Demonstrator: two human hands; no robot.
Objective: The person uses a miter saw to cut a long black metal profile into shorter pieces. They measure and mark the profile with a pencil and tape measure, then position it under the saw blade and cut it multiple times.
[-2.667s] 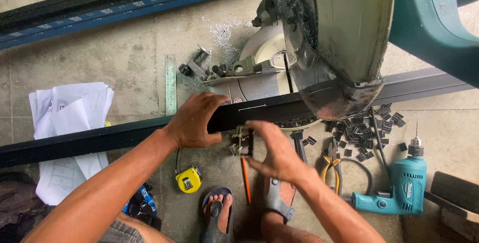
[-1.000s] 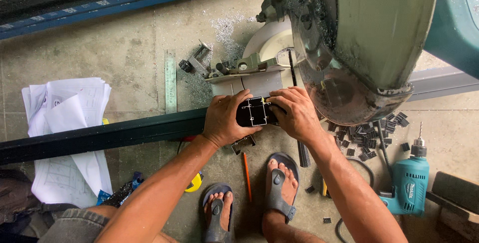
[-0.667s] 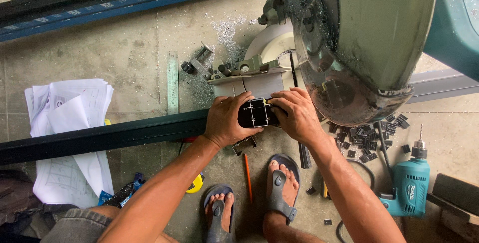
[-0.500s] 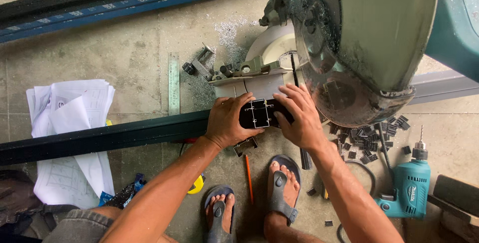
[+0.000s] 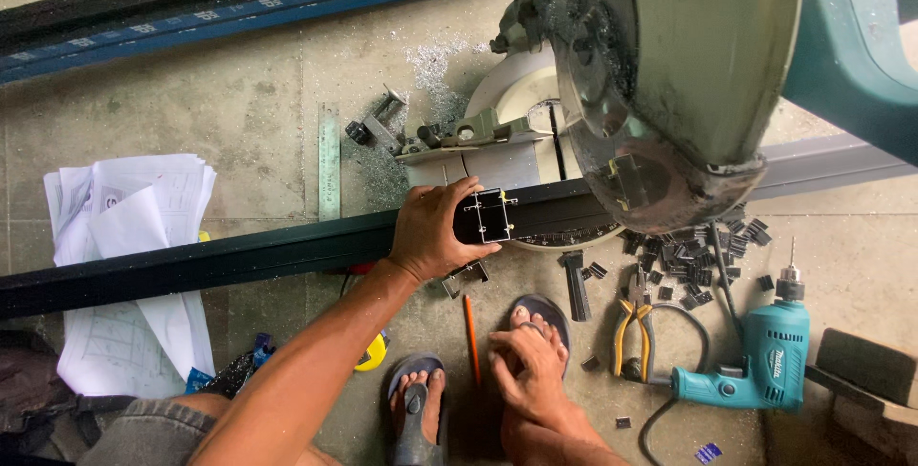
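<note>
My left hand grips a long black aluminium profile where it lies across the base of a mitre saw; a small black piece with a white outline sits at my fingertips. My right hand is down by my right foot and sandal, fingers curled near an orange pencil on the floor. Whether it holds anything, I cannot tell. The saw's blade guard hangs above the profile to the right.
A pile of small black offcuts, yellow-handled pliers and a teal electric drill lie at the right. A steel ruler, a stack of paper drawings, a yellow tape measure and blue-striped profiles are to the left and back.
My right hand has left the black piece on the profile and dropped down to the floor by my right foot. My left hand stays on the profile.
</note>
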